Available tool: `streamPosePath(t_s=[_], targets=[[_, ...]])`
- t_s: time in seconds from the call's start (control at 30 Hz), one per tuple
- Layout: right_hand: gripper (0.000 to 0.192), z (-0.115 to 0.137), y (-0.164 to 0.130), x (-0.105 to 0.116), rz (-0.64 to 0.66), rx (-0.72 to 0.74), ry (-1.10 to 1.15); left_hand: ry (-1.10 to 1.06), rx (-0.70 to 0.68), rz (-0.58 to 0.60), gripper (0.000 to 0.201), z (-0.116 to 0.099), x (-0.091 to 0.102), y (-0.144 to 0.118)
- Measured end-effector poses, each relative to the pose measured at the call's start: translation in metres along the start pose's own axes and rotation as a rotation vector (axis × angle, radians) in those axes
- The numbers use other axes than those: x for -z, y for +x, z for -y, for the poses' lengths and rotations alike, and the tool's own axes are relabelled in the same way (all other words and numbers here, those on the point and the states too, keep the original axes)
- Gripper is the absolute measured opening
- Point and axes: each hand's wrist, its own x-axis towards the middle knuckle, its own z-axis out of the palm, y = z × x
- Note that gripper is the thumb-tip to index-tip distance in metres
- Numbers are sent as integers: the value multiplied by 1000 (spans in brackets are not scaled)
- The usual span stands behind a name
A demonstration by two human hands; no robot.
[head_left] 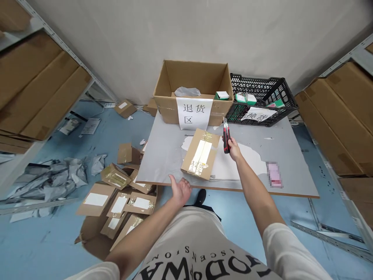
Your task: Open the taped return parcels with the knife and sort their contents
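My right hand [234,148] is closed round a red and black utility knife [226,137], held upright with its metal blade showing at the top. Just left of the knife, a taped cardboard box [201,154] with a white label lies slightly turned on the table [163,151]. Nothing is in my left hand [181,190], which is by the table's front edge below the box, thumb stretched out and fingers apart from the box. Under the box and to its right spreads a torn white sheet [244,163].
At the table's back stand a large open carton [166,111] with a paper sign and a black plastic crate [262,91] holding green-white boxes. Several small cartons [118,206] are piled on the floor at left. Shelves with big boxes [37,85] flank both sides.
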Motion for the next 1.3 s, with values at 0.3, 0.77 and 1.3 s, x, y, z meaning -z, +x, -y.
streamPosePath(t_s=[0.3,0.77,1.3], targets=[[32,31,83,-3,416,-210,-210,-233,-67,7,66,21,-36,2],[28,53,88,-33,556,-232,-375,-50,-104,69,91,11,-46,2],[41,47,-62,-7,91,-187,-94,814,-198,68,90,-127,-53,32]])
